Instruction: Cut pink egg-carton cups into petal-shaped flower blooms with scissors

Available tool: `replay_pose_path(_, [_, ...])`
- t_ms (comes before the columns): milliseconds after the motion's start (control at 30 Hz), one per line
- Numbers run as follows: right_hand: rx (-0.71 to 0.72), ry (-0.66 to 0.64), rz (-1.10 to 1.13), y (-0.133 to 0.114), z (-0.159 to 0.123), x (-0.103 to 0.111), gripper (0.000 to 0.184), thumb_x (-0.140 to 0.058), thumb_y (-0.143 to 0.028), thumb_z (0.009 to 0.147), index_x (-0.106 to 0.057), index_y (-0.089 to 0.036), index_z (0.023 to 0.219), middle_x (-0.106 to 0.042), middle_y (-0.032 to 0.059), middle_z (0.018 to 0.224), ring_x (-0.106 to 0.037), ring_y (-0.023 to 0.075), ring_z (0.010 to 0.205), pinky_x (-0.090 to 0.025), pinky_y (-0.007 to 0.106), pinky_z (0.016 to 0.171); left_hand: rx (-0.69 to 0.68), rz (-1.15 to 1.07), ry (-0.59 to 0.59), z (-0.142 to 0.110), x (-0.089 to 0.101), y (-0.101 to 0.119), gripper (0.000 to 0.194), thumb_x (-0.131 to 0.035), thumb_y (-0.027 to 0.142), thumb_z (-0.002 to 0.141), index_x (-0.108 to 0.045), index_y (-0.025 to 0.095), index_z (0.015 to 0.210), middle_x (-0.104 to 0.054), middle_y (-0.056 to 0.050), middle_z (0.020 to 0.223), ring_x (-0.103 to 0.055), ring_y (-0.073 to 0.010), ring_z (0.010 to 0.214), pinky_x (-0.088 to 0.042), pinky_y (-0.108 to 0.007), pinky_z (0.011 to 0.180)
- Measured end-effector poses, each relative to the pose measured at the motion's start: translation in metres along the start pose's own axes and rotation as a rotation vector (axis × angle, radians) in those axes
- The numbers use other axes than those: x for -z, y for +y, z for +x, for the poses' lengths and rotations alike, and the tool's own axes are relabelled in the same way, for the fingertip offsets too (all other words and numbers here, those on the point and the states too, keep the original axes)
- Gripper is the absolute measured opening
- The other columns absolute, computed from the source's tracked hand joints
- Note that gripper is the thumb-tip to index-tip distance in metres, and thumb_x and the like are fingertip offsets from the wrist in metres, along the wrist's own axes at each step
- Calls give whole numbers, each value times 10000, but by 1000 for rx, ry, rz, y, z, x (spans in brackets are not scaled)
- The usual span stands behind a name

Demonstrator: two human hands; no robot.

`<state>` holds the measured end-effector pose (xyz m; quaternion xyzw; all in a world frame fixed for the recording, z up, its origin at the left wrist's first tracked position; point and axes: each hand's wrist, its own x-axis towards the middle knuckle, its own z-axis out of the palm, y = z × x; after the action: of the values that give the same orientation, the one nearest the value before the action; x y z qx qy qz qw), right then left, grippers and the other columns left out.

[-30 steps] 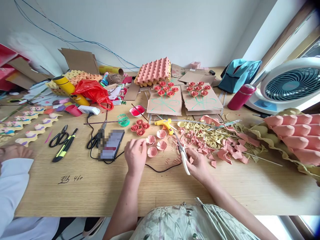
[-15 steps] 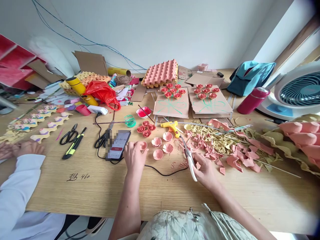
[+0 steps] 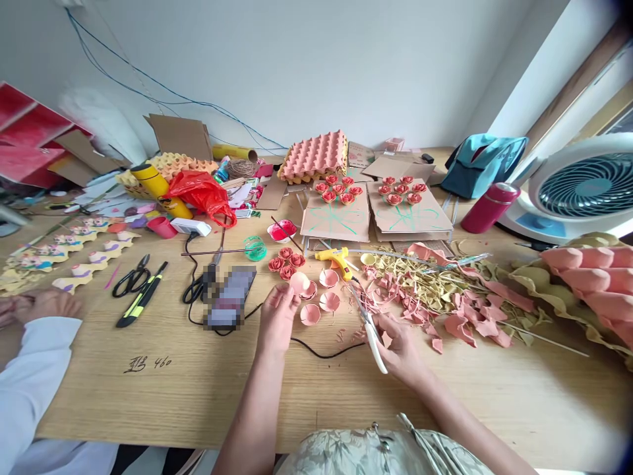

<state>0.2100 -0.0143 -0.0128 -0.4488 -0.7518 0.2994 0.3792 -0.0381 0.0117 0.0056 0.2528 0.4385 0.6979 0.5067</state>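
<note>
A pale wall stands behind a wood-grained counter point(image 3: 208, 402), on which the yellow glue gun point(image 3: 332, 254) lies near the middle; to the near left of the glue gun, the left hand point(image 3: 277, 313) has its grip closed on a pink cup point(image 3: 299, 284), pinched in the fingertips, probably to spare its thin, pulpy wall; to the near right of the glue gun, the right hand point(image 3: 398, 340) has its grip around white-handled scissors point(image 3: 376, 346), their metal blades angled towards the gun, perhaps so that they stay handy; whether the blades are parted is too small to tell. Just nearer than the glue gun, other pink cups point(image 3: 310, 315) sit mouth up, rounded and slit like petals, seemingly grouped for easy reach; left of the gun are four red roses point(image 3: 287, 271), curled and layered, bunched together; right of it spreads a heap of scraps point(image 3: 420, 300), ragged pink flakes among straw-coloured curls, apparently pushed aside to leave working room; behind it, flat brown cardboard point(image 3: 336, 221) marked with green lines carries more roses, perhaps arranged as bouquets.
</note>
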Motion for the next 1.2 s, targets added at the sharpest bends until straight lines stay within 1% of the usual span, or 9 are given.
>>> replay_pose_path(67, [-18, -66, 35, -1, -1, -1, 253, -546, -302, 936, -520, -202, 705, -509, -16, 634, -421, 142, 606, -346, 287, 602, 143, -226, -22, -6, -13, 0, 214, -817, 256, 749, -645, 157, 828, -659, 7, 774, -594, -72, 672, -525, -196, 677])
replay_pose_path(167, [-72, -151, 114, -3, -1, -3, 224, -592, -327, 918, -553, -195, 741, -519, -19, 656, -425, 137, 608, -342, 272, 577, 305, -414, 4, -14, -31, 1, 18, -668, 157, 876, -671, 140, 881, -655, -9, 755, -602, -72, 653, -564, -205, 682])
replay_pose_path(233, [-118, -201, 183, -4, -1, -3, 205, -624, -343, 902, -573, -191, 774, -547, -16, 684, -444, 137, 622, -352, 262, 572, 369, -502, -18, -17, -40, 2, 111, -571, 137, 936, -675, 139, 900, -637, -13, 737, -610, -76, 657, -579, -208, 693])
replay_pose_path(333, [-162, -245, 244, -6, 0, -2, 199, -643, -354, 892, -593, -184, 800, -576, -10, 710, -490, 148, 662, -376, 255, 580, 401, -580, -43, -20, -45, 0, 168, -513, 113, 961, -675, 144, 927, -632, -17, 756, -613, -71, 655, -580, -192, 670])
replay_pose_path(467, [-170, -292, 241, -6, 1, -2, 174, -629, -324, 898, -595, -184, 802, -589, -4, 719, -525, 162, 703, -388, 253, 597, 433, -603, -56, -21, -40, -5, 171, -517, 84, 954, -675, 149, 958, -618, -7, 756, -606, -58, 633, -572, -167, 637])
replay_pose_path(633, [-169, -335, 223, -3, -1, -4, 187, -636, -354, 905, -603, -188, 826, -594, -4, 742, -488, 142, 657, -377, 249, 581, 466, -573, -71, -23, -36, -9, 133, -574, 96, 937, -684, 168, 956, -651, -4, 777, -617, -51, 615, -573, -158, 622])
replay_pose_path(800, [-166, -294, 233, -3, -1, -5, 213, -669, -389, 886, -625, -193, 814, -591, -2, 711, -513, 155, 664, -410, 252, 581, 519, -522, -111, -28, -39, -14, 65, -649, 117, 901, -690, 161, 926, -667, -2, 735, -645, -71, 624, -591, -180, 632])
replay_pose_path(1033, [-156, -263, 258, -10, 1, -1, 261, -647, -416, 896, -619, -193, 764, -581, 4, 680, -551, 179, 703, -450, 266, 619, 539, -495, -171, -32, -39, -20, 78, -740, 135, 837, -664, 144, 849, -705, -5, 720, -684, -89, 633, -603, -194, 620])
replay_pose_path(1200, [-146, -240, 250, -13, 2, 1, 274, -664, -428, 886, -630, -192, 752, -583, 4, 671, -559, 184, 709, -456, 268, 624, 513, -436, -193, -33, -36, -22, 133, -761, 189, 832, -670, 134, 911, -725, -28, 770, -701, -106, 658, -615, -217, 648])
